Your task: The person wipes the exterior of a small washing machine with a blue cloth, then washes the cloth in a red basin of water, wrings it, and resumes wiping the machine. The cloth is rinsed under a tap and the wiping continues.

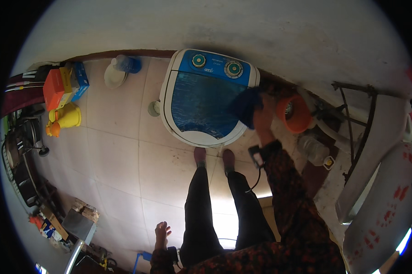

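A small washing machine (206, 99) with a white body, a blue control panel and two green-centred knobs stands on the tiled floor in front of my feet. Its blue translucent lid looks closed. My right hand (263, 118), blurred, is at the machine's right side, gripping a dark blue cloth (247, 106). Part of that cloth overlaps the lid in view; whether it touches is unclear. My left hand (162, 233) hangs low beside my left leg, holding nothing, fingers slightly curled and apart. Both wrists wear dark straps with small devices and cables.
Right of the machine are an orange bucket (294, 114), a clear plastic jug (314, 150), a metal frame (355, 120) and a white sack (380, 212). Leftward stand a blue-tinted bottle (127, 64), boxes (56, 88) and a yellow plastic container (68, 114). A wall runs behind.
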The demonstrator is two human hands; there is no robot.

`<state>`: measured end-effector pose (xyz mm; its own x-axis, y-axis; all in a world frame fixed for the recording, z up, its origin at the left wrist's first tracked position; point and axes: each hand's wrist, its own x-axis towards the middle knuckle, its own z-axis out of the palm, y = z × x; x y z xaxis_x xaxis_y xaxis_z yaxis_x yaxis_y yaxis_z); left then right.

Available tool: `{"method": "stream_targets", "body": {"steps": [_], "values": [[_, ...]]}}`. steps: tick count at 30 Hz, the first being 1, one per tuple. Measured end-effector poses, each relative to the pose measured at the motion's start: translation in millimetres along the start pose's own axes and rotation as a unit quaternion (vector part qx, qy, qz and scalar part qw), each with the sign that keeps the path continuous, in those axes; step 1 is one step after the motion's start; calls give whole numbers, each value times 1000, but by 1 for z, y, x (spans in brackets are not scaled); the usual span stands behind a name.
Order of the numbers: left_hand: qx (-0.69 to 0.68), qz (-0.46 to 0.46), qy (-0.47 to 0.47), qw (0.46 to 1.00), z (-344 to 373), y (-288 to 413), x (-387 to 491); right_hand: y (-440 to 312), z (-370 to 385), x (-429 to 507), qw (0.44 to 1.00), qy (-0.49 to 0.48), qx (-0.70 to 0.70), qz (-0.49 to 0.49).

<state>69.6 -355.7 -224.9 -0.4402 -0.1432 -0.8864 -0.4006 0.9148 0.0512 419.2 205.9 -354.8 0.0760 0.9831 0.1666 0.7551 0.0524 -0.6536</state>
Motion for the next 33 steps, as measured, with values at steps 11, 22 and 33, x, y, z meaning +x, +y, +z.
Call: {"method": "stream_targets", "body": {"steps": [11,22,33], "values": [[23,-18,-3,1000,6,9,18,-2,1,10,992,-7,-104,-72],[29,10,-1,1000,2,21,16,16,-8,16,962,-126,107,215],[14,1,-20,1000,3,7,10,5,4,-53,957,-78,58,273]]}}
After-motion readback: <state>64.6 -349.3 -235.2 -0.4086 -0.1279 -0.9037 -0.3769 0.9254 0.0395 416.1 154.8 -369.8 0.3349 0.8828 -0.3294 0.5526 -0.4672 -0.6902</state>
